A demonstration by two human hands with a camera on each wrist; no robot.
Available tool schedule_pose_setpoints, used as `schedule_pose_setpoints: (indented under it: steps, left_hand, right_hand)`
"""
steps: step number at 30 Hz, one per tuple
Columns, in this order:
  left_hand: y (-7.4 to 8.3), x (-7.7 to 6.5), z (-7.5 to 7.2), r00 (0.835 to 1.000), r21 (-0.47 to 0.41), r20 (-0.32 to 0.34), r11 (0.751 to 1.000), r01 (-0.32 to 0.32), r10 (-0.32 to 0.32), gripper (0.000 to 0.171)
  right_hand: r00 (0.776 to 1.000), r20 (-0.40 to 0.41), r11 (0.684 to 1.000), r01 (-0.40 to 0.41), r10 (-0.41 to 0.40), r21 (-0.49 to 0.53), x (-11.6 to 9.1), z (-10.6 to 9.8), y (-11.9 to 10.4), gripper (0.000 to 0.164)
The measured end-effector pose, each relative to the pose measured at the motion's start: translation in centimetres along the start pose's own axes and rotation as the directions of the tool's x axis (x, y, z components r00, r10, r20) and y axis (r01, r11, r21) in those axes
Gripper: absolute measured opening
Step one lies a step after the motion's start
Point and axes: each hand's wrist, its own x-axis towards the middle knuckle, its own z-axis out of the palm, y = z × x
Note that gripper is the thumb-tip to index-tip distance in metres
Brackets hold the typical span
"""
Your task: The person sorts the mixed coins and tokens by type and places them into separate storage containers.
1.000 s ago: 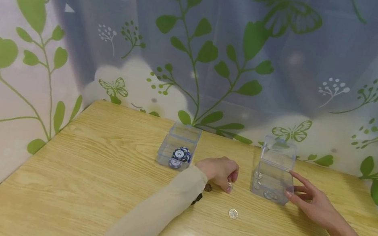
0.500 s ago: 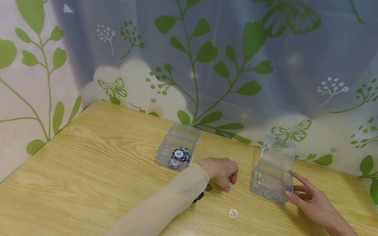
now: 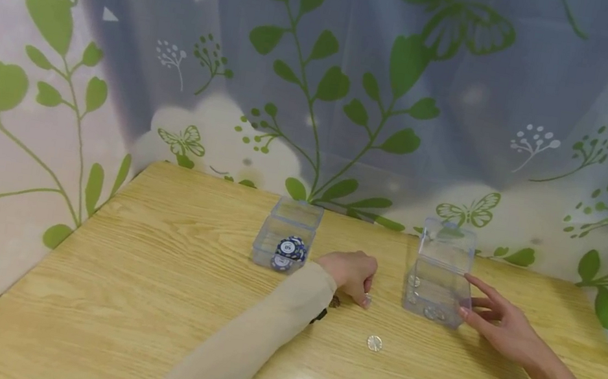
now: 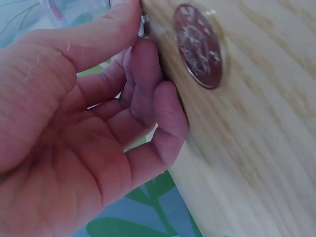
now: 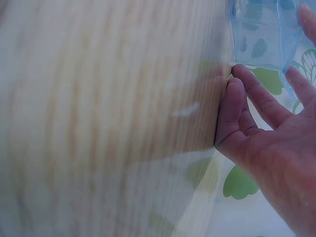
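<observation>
My left hand (image 3: 349,275) is at the tabletop between two clear boxes, its thumb and fingertips pinching a silver coin (image 3: 367,298). In the left wrist view only a sliver of that coin (image 4: 142,25) shows, the rest hidden by the fingers. A brownish-looking coin (image 4: 200,47) lies flat beside this hand. Nearer the front lies another silver coin (image 3: 374,343). My right hand (image 3: 507,328) touches the right side of the right-hand clear plastic box (image 3: 447,276), fingers spread and fairly straight. Several coins (image 3: 431,313) lie inside that box, its lid tipped back.
To the left stands a second clear plastic box (image 3: 266,243), lid raised, holding several blue-and-white poker chips (image 3: 290,248). Both boxes are on a wooden table (image 3: 146,297). A patterned curtain (image 3: 354,92) hangs close behind the table's back edge.
My left hand has shifted slightly left and its fingers have drawn in round the coin on the table. The right hand and both boxes have stayed put.
</observation>
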Motion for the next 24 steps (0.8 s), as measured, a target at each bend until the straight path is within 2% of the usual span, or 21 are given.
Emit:
schedule_pose_setpoints:
  steps: [3, 6, 9, 13, 20, 24]
  left_hand:
    - [0.20, 0.00, -0.11, 1.000, 0.036, 0.024, 0.999, -0.006, 0.005, 0.017]
    - [0.15, 0.17, -0.07, 0.999, 0.060, 0.010, 0.998, -0.037, 0.036, 0.015]
    - [-0.30, 0.21, 0.16, 0.999, 0.017, -0.021, 0.999, -0.033, 0.034, 0.018]
    - [-0.64, -0.06, 0.38, 0.999, -0.044, -0.051, 0.999, -0.021, 0.019, 0.023]
    - [-0.16, -0.13, 0.05, 0.999, -0.009, -0.011, 0.999, 0.033, -0.033, 0.023]
    - [-0.12, 0.08, 0.09, 1.000, -0.038, -0.007, 0.999, 0.016, -0.016, 0.018]
  right_hand:
    - [1.000, -0.010, 1.000, 0.015, -0.015, -0.005, 0.04, 0.09, -0.10, 0.071]
    - [0.999, -0.036, 0.999, 0.032, -0.033, -0.034, 0.06, -0.07, -0.21, 0.071]
    - [0.997, -0.065, 0.997, 0.040, -0.044, -0.064, 0.07, -0.16, -0.16, 0.071]
    - [0.998, -0.054, 0.998, 0.029, -0.032, -0.055, 0.10, -0.14, 0.01, 0.072]
    - [0.999, -0.044, 0.999, 0.027, -0.029, -0.042, 0.26, -0.05, -0.06, 0.072]
    - [0.998, -0.048, 0.998, 0.027, -0.029, -0.048, 0.17, -0.14, 0.06, 0.071]
